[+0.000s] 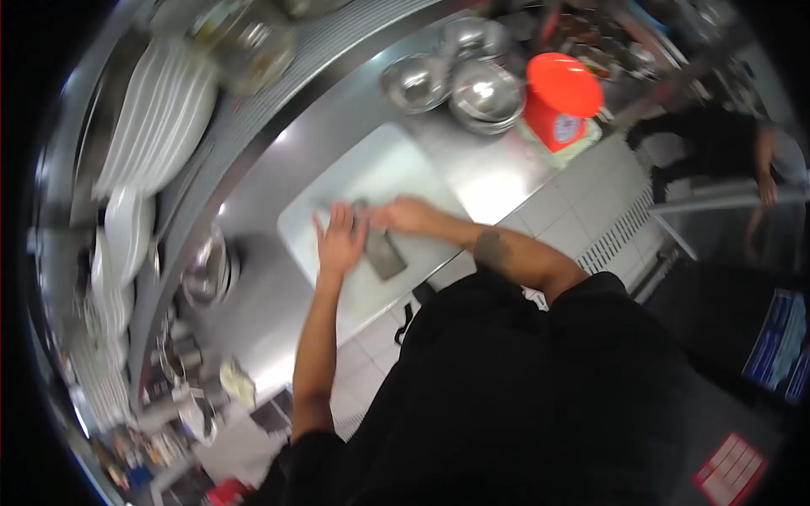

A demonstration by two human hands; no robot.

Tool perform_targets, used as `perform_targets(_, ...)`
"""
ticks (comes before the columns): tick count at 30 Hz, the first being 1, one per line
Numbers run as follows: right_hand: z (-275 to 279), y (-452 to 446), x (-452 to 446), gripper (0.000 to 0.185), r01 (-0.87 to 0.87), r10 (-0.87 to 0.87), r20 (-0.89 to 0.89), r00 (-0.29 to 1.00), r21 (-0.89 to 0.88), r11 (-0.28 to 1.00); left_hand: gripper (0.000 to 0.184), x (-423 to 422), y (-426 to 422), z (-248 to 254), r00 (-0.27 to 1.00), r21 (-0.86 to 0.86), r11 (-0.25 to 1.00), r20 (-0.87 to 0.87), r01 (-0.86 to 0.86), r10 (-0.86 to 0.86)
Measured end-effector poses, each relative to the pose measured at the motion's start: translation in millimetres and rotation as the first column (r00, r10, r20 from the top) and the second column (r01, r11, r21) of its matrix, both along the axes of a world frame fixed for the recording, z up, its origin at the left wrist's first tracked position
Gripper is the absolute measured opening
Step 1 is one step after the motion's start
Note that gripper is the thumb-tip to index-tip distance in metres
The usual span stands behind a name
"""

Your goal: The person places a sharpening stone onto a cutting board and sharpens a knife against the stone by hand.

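On the pale cutting board (pixel 409 173) my left hand (pixel 340 244) lies with its fingers spread. My right hand (pixel 407 216) comes in from the right with its fingers bent together, their tips beside my left fingers. Whatever those fingers hold is blurred and partly hidden. Just below both hands lies a dark grey, flat rectangular piece (pixel 386 258) that resembles a wide blade; I cannot tell whether either hand touches it. A small greyish shape shows near the fingertips, too smeared to name.
The board rests on a steel counter (pixel 253 190). Metal bowls (pixel 487 91) and a red bucket (pixel 567 97) stand at its right end, more bowls (pixel 208 268) at the left. Stacked white plates (pixel 160 118) fill a shelf. Another person (pixel 717 143) is at far right.
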State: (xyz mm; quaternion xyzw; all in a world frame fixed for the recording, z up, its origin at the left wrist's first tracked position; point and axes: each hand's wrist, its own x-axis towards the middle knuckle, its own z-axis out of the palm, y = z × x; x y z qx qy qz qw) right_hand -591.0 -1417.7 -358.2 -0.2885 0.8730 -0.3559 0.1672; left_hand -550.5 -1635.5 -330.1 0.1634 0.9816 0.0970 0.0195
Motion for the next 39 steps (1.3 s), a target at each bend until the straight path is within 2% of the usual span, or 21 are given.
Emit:
perform_targets(2,14,-4,-6,0.043,0.02,-0.019,-0.03,0.999,0.035,0.999,0.059,-10,-3,7,1.0,-0.005,1.0,-0.005,-0.011,0.011)
perform_targets(4,37,9,17,0.044,0.002,-0.007,0.09,0.996,0.055,0.998,0.063,21,9,-10,0.99,-0.079,0.997,-0.141,-0.006,-0.005)
perform_targets(6,36,31,60,0.045,-0.041,0.033,0.141,0.99,0.058,0.997,0.068,72,31,-19,0.983,-0.092,0.996,-0.181,-0.001,-0.016)
perform_targets(9,40,66,115,0.045,-0.058,0.061,0.152,0.986,-0.026,0.998,0.072,135,67,11,1.0,0.042,0.999,-0.004,-0.027,0.027)
perform_targets(11,33,62,100,0.043,-0.093,0.073,0.166,0.983,0.117,0.989,0.072,124,61,9,1.0,-0.012,1.0,-0.011,-0.011,0.011)
perform_targets(13,29,36,58,0.041,-0.083,0.059,0.13,0.99,0.18,0.98,0.073,80,35,-13,0.996,-0.042,0.999,-0.091,-0.019,0.015)
perform_targets(16,22,-3,0,0.042,-0.042,0.039,0.038,0.999,0.093,0.995,0.073,7,1,-14,0.986,-0.062,0.997,-0.164,-0.048,0.038)
perform_targets(18,20,-16,-12,0.043,0.023,-0.023,-0.006,1.0,-0.04,0.999,0.073,-13,-7,-7,0.991,-0.025,0.994,-0.082,-0.104,0.102)
perform_targets(19,19,-13,-3,0.043,0.027,-0.027,-0.01,1.0,-0.04,0.999,0.073,-1,-4,-7,0.991,-0.026,0.995,-0.086,-0.101,0.098)
perform_targets(21,16,7,31,0.045,-0.056,0.058,-0.041,0.997,0.066,0.996,0.073,42,9,-17,0.985,-0.051,0.998,-0.169,-0.041,0.032)
perform_targets(23,24,34,82,0.046,-0.096,0.075,0.147,0.986,0.136,0.986,0.074,102,39,-13,0.985,-0.053,0.998,-0.169,-0.036,0.026)
perform_targets(25,-2,61,126,0.047,-0.08,0.08,0.025,0.997,0.016,0.997,0.076,142,66,8,0.997,0.059,0.996,-0.045,-0.064,0.067)
perform_targets(27,28,63,110,0.046,-0.097,0.096,0.134,0.986,-0.002,0.995,0.075,133,64,9,0.998,0.035,0.998,-0.044,-0.043,0.044)
perform_targets(28,48,60,91,0.044,-0.123,0.096,0.196,0.976,0.13,0.984,0.074,121,59,8,0.999,-0.004,0.999,-0.019,-0.049,0.049)
perform_targets(32,46,14,18,0.043,-0.065,0.058,0.065,0.996,0.115,0.991,0.068,25,12,0,0.995,0.01,0.997,-0.059,-0.078,0.078)
perform_targets(34,34,-8,1,0.043,-0.008,0.007,0.032,0.999,0.027,1.0,0.069,7,3,-4,0.994,-0.004,0.998,-0.091,-0.067,0.066)
perform_targets(36,1,-8,15,0.045,-0.028,0.015,-0.119,0.993,-0.108,0.994,0.07,12,-2,-7,0.998,-0.043,0.998,-0.044,-0.046,0.045)
perform_targets(37,6,3,32,0.046,-0.037,0.038,0.015,0.999,-0.043,0.998,0.072,31,1,-24,0.986,-0.11,0.994,-0.165,0.001,-0.019)
perform_targets(38,-4,15,54,0.048,-0.056,0.056,0.002,0.998,-0.065,0.996,0.072,56,6,-33,0.97,-0.152,0.987,-0.226,0.059,-0.093)
perform_targets(39,-9,29,75,0.049,-0.106,0.105,0.053,0.993,0.023,0.994,0.072,84,20,-35,0.973,-0.116,0.992,-0.222,0.042,-0.067)
